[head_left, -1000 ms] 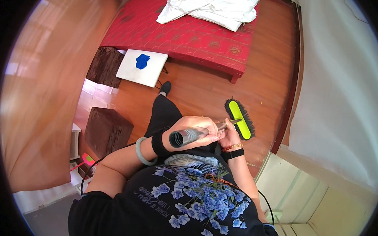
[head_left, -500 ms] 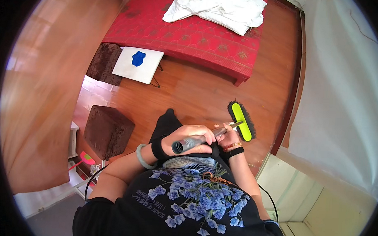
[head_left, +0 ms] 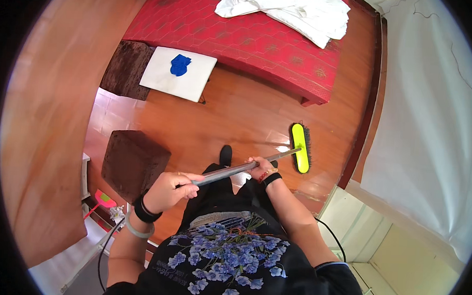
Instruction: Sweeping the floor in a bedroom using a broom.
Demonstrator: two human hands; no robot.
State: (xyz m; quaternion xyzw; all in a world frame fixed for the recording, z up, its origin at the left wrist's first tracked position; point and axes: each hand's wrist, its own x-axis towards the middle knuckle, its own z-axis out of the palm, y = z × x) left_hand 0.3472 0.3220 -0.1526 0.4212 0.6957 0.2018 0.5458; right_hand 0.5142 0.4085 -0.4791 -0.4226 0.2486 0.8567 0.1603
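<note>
A broom with a grey metal handle [head_left: 227, 172] slants across in front of me. My left hand [head_left: 173, 189] is wrapped round its upper end, at the left. Farther along the handle, my right hand [head_left: 260, 168] grips it near the middle. At the far right end is the bright green broom head [head_left: 300, 150] with dark bristles, down at the wooden floor [head_left: 237, 116]. My shoes and black trousers show below and beside the handle.
A red-covered bed [head_left: 240, 38] with white bedding [head_left: 303, 14] stands ahead. Left of it are a small white table [head_left: 165, 82] with a blue cloth [head_left: 180, 65] and two brown stools [head_left: 134, 162]. A red dustpan [head_left: 105, 199] lies lower left. White sheeting [head_left: 418, 128] lines the right.
My left hand has moved left and down with the handle's end, and my right hand has shifted left. The handle now lies more sideways. The broom head has turned slightly more upright in view.
</note>
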